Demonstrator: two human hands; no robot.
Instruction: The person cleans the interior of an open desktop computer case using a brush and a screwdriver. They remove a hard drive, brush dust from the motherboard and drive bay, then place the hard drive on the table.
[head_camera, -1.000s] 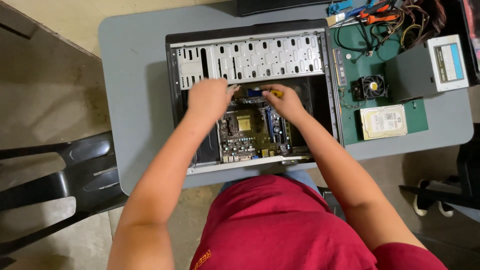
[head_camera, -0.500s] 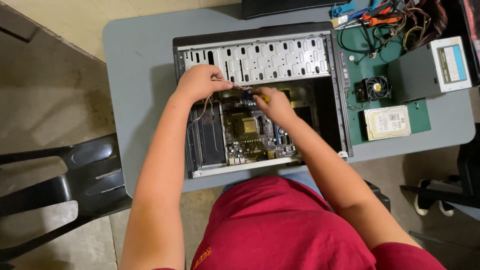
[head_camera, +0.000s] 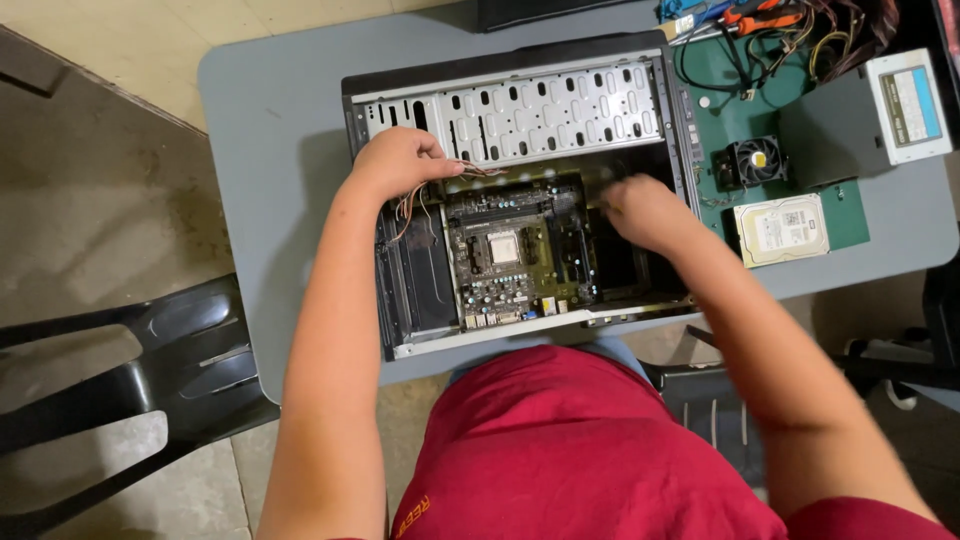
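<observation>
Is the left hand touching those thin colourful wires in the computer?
Touching. The head view shows the left hand pinching the bundle of thin wires at its fingertips, above the motherboard, with no gap visible.

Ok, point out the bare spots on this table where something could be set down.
The grey table is bare left of the open computer case, out to its left edge. A narrow strip is free along the right edge below the hard drive. The far right corner is crowded: green mat, fan, power supply, cables and tools.
</observation>
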